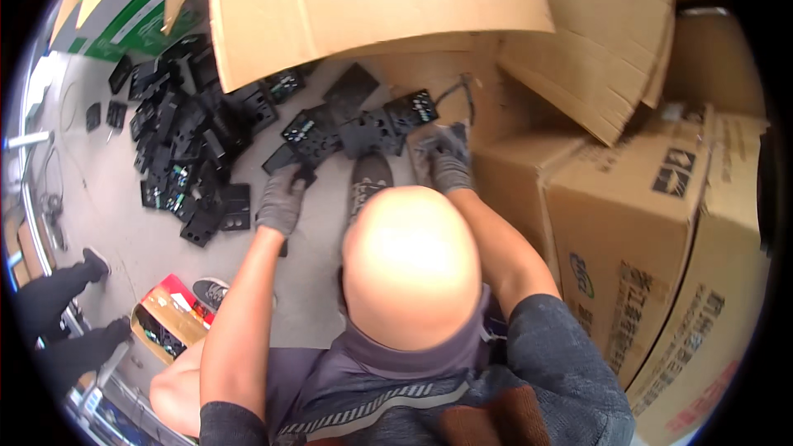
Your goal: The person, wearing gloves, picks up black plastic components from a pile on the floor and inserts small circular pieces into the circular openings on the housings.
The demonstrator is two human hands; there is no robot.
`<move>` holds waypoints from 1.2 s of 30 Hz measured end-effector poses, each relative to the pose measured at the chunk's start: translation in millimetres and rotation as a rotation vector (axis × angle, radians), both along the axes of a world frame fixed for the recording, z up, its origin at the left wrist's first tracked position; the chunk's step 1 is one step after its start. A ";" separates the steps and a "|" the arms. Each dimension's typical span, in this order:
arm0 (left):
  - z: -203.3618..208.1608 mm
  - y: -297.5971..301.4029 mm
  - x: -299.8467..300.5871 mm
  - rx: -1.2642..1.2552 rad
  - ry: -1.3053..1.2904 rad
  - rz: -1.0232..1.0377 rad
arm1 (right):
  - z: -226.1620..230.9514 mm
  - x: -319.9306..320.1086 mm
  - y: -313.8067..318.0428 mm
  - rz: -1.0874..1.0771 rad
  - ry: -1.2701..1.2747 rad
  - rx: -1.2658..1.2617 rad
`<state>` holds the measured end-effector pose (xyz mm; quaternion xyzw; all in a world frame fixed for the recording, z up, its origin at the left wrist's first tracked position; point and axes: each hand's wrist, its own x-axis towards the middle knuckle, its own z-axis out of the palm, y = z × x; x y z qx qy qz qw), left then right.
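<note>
Both my hands wear grey gloves. My left hand [282, 198] is closed on a small black plastic part [306, 176] beside the loose parts on the floor. Further right, past my raised knee, my right hand [448, 158] rests by the open carton's side with its fingers curled; what they hold, if anything, I cannot make out. Between and beyond the hands lie several flat black plastic housings [314, 136], some with green circuit pieces showing. A dark cable [464, 91] loops just beyond my right hand.
A large heap of black housings [190, 132] covers the floor at left. An open carton's flap [372, 8] overhangs the far side. Big closed cartons [628, 215] stand at right. A small red-edged box [165, 326] holds black parts at lower left, near another person's legs [62, 297].
</note>
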<state>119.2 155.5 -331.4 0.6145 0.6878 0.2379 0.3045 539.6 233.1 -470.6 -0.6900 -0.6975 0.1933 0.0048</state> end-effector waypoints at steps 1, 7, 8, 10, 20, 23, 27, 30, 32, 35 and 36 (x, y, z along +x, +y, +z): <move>-6.1 7.2 5.3 0.024 0.041 -0.017 | -8.2 -0.8 -1.3 -0.110 0.099 -0.075; 22.5 60.0 44.2 -0.439 0.398 -0.142 | 17.5 -12.8 9.7 0.081 -0.328 -0.463; 11.0 51.1 29.0 -0.449 0.488 -0.154 | 60.9 -51.2 8.8 0.119 -0.227 -0.553; -9.4 59.0 27.5 -0.400 0.567 -0.213 | 108.1 -58.7 2.1 0.063 -0.125 -0.467; 87.2 66.5 -13.1 -0.167 0.373 -0.070 | 292.4 -79.4 35.1 -0.348 1.055 -0.299; 171.7 55.6 -49.8 0.196 -0.117 -0.032 | 377.4 -121.9 59.3 -0.050 1.155 -0.264; 306.7 17.7 -87.4 0.494 -0.093 -0.043 | 473.0 -206.2 61.8 0.465 1.145 -0.376; 352.3 -14.0 -87.9 0.297 -0.304 0.079 | 503.6 -256.8 46.0 0.885 0.970 -0.117; 362.9 -42.4 -93.9 0.277 -0.347 0.076 | 521.4 -295.4 21.9 1.013 0.919 -0.041; 363.9 -80.7 -98.3 0.248 -0.413 0.079 | 527.4 -339.6 -9.8 1.087 1.009 -0.077; 364.2 -87.1 -99.1 0.279 -0.409 0.106 | 525.0 -353.1 -15.6 1.200 0.974 0.084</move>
